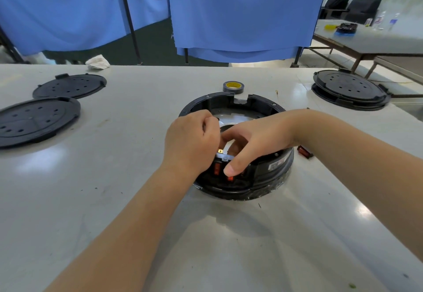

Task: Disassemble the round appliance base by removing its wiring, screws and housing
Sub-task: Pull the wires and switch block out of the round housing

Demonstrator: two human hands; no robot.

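Observation:
The round black appliance base (270,168) stands open-topped in the middle of the white table, with red rocker switches (217,168) on its near wall. My left hand (190,140) reaches over the near rim with fingers curled inside the housing; what they hold is hidden. My right hand (251,141) comes in from the right, its fingers curled round a white strip-like part (226,148) at the near inner wall, thumb pressing on the outside by the switches. A small brass terminal (220,151) shows between the hands.
Two black round cover plates (68,85) (34,120) lie at the left. Another stacked black base (350,89) sits at the far right. A roll of dark tape (233,86) lies behind the base. A loose red switch (304,151) rests by my right forearm. Blue curtains hang behind.

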